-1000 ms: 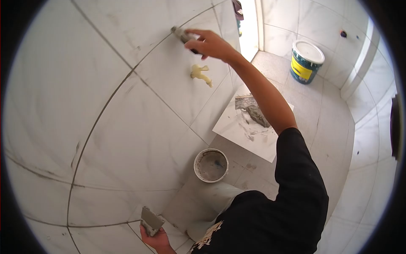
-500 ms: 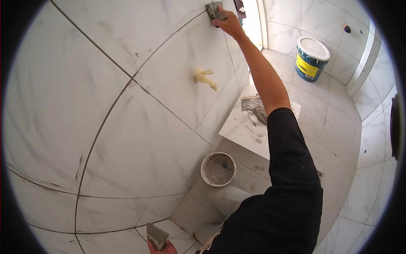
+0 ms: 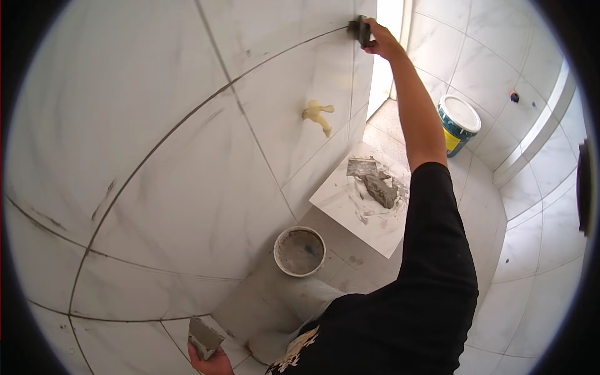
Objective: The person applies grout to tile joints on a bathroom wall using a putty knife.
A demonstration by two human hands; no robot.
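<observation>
The right hand [image 3: 381,42] is closed around a dark tool [image 3: 361,32], fingers bent over the side nearest the person, and holds it up at the tiled wall [image 3: 169,200]. The tool sits just beyond the fingertips, at the upper end of a long dark joint line [image 3: 156,147], beside the bright doorway [image 3: 387,56]. Far below, the left hand [image 3: 211,362] grips a grey-coated plate [image 3: 205,337] by its lower part; the plate rises above the fingers, tilted. Well apart from both hands, a round bucket [image 3: 300,252] stands near the wall, and a white board [image 3: 334,195] on the floor bears a heap of grey paste [image 3: 380,191].
</observation>
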